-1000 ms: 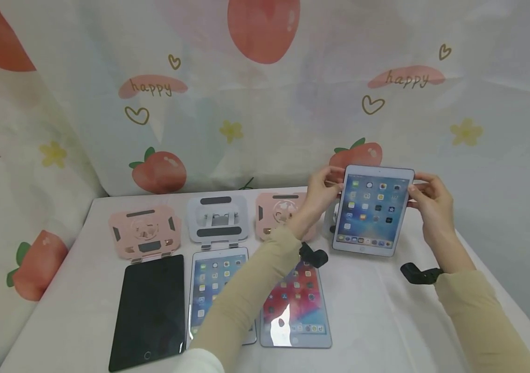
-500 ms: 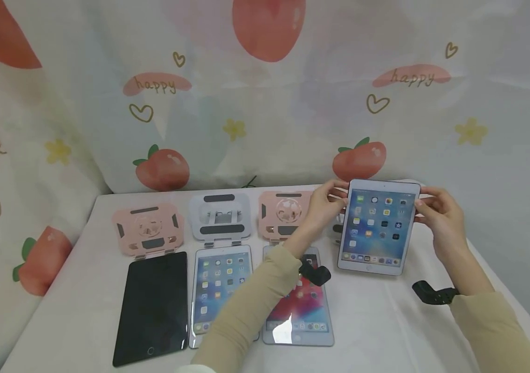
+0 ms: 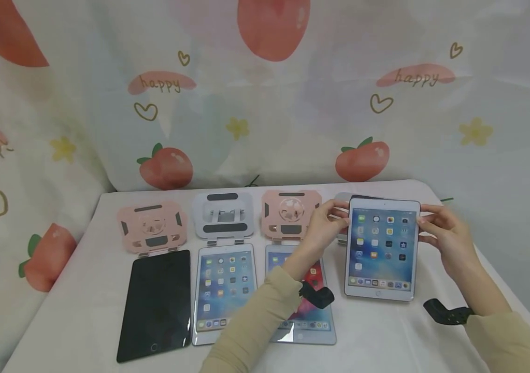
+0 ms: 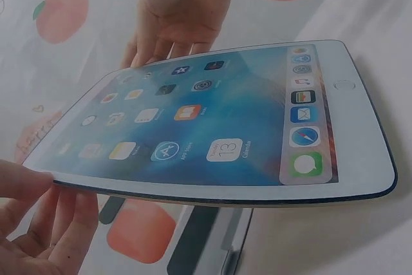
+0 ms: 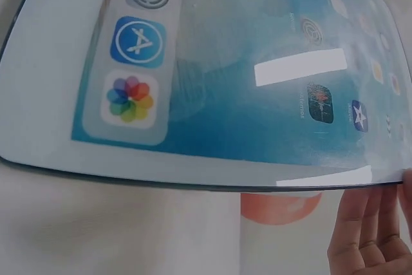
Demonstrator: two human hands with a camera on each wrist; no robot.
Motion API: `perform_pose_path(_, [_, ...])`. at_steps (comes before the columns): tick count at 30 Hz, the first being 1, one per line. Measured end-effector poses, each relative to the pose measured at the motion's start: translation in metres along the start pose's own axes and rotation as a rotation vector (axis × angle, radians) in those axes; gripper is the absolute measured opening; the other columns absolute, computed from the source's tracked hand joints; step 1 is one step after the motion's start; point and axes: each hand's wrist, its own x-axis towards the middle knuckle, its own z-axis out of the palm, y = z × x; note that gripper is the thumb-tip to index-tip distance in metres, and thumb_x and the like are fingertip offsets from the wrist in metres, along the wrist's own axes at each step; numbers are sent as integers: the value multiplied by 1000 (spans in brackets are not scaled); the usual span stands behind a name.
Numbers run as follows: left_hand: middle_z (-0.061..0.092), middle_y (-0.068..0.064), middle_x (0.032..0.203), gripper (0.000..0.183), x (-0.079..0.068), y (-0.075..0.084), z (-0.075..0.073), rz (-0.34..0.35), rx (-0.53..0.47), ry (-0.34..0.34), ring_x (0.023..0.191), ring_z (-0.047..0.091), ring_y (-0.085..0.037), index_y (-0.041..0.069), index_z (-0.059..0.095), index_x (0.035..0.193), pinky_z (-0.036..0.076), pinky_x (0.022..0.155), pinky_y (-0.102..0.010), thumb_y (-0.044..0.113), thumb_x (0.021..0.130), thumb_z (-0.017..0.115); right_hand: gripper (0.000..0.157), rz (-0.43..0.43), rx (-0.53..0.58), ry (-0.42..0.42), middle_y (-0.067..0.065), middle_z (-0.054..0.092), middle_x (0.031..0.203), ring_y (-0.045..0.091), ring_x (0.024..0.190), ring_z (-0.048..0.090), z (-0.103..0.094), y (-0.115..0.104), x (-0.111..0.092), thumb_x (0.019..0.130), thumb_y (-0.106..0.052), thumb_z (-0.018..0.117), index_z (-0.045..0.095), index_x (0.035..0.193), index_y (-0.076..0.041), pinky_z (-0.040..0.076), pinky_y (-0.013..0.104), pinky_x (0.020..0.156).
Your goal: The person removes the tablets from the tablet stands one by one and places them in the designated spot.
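A white-framed tablet (image 3: 382, 248) with a lit home screen of app icons is held upright, tilted back, at the right of the table. My left hand (image 3: 325, 225) pinches its upper left edge, thumb in front and fingers behind. On the opposite side my right hand (image 3: 446, 235) grips the upper right edge the same way. The left wrist view shows the tablet (image 4: 212, 127) from its side, with a gap beneath it. Behind the tablet a grey stand (image 3: 343, 197) is mostly hidden; its dark pad shows past the edge in the left wrist view.
To the left stand a pink stand (image 3: 152, 225), a white stand (image 3: 224, 215) and another pink stand (image 3: 291, 212). In front of them lie a black tablet (image 3: 155, 305), a lit tablet (image 3: 225, 285) and a red-screened tablet (image 3: 306, 331), partly under my left arm.
Both hands have lowered the tablet toward me and slightly right, and it has turned straighter. More of the grey stand shows behind its top edge. The other tablets stay where they were.
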Motion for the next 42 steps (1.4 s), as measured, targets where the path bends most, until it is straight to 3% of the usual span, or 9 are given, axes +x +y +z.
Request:
perform_pose_path(7, [61, -7, 87, 26, -13, -12, 4, -90, -74, 50, 65, 59, -12, 11, 68, 104, 60, 72, -36, -6, 84, 65, 21, 38, -53, -37, -14, 60, 82, -1, 76, 58, -2, 15, -6, 96, -14, 56, 59, 110, -29, 51, 11, 65])
perform_pose_path(14, [61, -5, 83, 27, -26, -24, 8, -159, -111, 94, 66, 60, -15, 9, 67, 102, 60, 72, -39, -8, 82, 64, 21, 55, -201, -60, -17, 61, 81, -2, 76, 57, -5, 27, -15, 98, -16, 53, 58, 110, -32, 51, 12, 65])
perform_pose_path(18, [63, -8, 86, 28, -31, -30, 10, -181, -121, 89, 65, 60, -14, 8, 67, 103, 60, 71, -38, -9, 82, 63, 21, 72, -254, -77, -17, 61, 81, -1, 76, 59, -8, 36, -17, 98, -17, 52, 58, 113, -30, 52, 14, 65])
perform_pose_path(21, [60, -6, 82, 28, -33, -35, 9, -195, -142, 82, 64, 60, -13, 6, 66, 104, 60, 69, -36, -10, 81, 63, 20, 81, -286, -89, -18, 61, 82, 0, 75, 60, -16, 55, -14, 97, -27, 55, 57, 117, -29, 53, 16, 66])
perform_pose_path(30, [55, -1, 77, 27, -37, -46, 10, -227, -171, 115, 61, 58, -13, 3, 66, 102, 60, 66, -35, -11, 80, 61, 19, 128, -344, -116, -20, 60, 79, -1, 74, 60, -5, 45, -22, 99, -22, 52, 56, 113, -34, 53, 17, 65])
perform_pose_path(36, [58, -3, 78, 27, -38, -49, 9, -242, -158, 134, 59, 59, -13, 1, 66, 104, 60, 65, -34, -11, 80, 61, 21, 191, -394, -131, -21, 60, 79, 0, 74, 59, -4, 53, -19, 99, -28, 51, 54, 119, -24, 53, 17, 65])
perform_pose_path(42, [66, -8, 83, 27, -39, -50, 6, -276, -116, 112, 65, 68, -19, 1, 67, 107, 60, 69, -36, -6, 82, 62, 42, 257, -451, -147, -21, 59, 79, 1, 73, 59, 0, 56, -18, 99, -32, 50, 46, 130, -4, 53, 17, 66])
